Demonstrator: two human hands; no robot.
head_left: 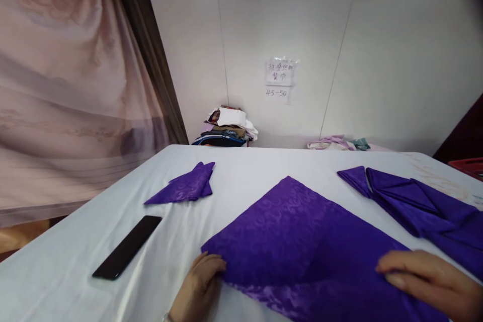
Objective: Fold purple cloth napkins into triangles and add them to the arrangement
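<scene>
A purple napkin [287,241] with a swirling leaf pattern lies spread on the white-covered table in front of me, one corner pointing away. My left hand [204,279] is closed on its left corner, fingertips curled at the edge. On the right side, my right hand [426,279] pinches the cloth between thumb and fingers. The napkin's near part bends up or over and runs out of the bottom of the view. To the left lies a folded purple napkin [184,184] with pointed ends. More purple napkins [422,206] lie loosely folded at the right.
A black phone-like slab [127,247] lies on the white tablecloth [113,216] at the left. Behind the table are a pile of clothes [226,128] and more fabric [332,143]. Paper signs [279,73] hang on the wall; a pink curtain [68,85] hangs at the left.
</scene>
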